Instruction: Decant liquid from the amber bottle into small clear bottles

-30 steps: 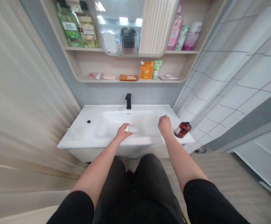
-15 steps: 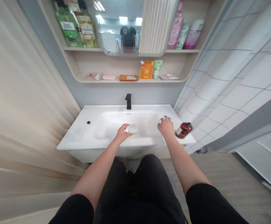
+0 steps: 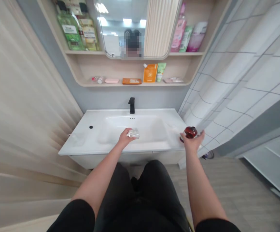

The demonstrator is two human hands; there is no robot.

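Note:
My left hand (image 3: 125, 138) is closed around a small clear container (image 3: 133, 133), which lies on its side in the grip above the front of the white sink basin (image 3: 152, 129). Whether it is a cup or a bottle I cannot tell. At the right end of the counter stands a dark amber bottle (image 3: 191, 130) with a black top. My right hand (image 3: 191, 143) reaches round it from the front, thumb on its left and fingers spread out to its right. The hand covers the bottle's lower part, and the fingers do not look closed on it.
A black faucet (image 3: 132, 105) rises behind the basin. On the left of the counter (image 3: 94, 138) is a small black round piece (image 3: 91, 127). Above hangs a cabinet with a mirror (image 3: 120, 32), bottles and an orange pouch (image 3: 150, 73). White tiled curtain (image 3: 227, 96) borders the right.
My right hand has moved right, from over the counter beside the basin to around the amber bottle. My left hand still holds the clear container in nearly the same place.

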